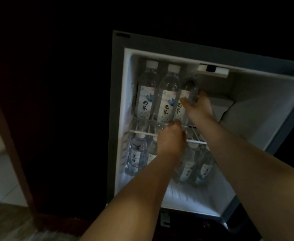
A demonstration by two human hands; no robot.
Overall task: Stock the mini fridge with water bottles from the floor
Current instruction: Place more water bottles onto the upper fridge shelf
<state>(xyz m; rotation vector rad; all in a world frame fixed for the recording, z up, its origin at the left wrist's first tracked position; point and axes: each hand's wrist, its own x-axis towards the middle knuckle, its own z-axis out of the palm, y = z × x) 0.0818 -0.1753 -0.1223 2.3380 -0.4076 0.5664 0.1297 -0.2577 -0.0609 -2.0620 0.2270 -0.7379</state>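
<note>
The mini fridge (pixel 120 94) stands open and lit in a dark cabinet. Two upright water bottles (pixel 146 91) with white caps and labels stand at the left of the upper wire shelf (pixel 197 142). My right hand (pixel 197 106) is shut on a third water bottle (pixel 190 89), tilted, right beside them on that shelf. My left hand (pixel 170 138) rests at the front edge of the shelf with its fingers curled near the bottles' bases; what it touches is hard to tell. Several more bottles (pixel 136 157) stand on the lower level, partly hidden behind my forearms.
A white compartment (pixel 219 105) sits at the back right of the upper level. The light unit (pixel 212 69) hangs from the fridge ceiling. Dark wooden cabinet panels (pixel 55 101) surround the fridge. Pale floor tiles (pixel 2 171) show at the left.
</note>
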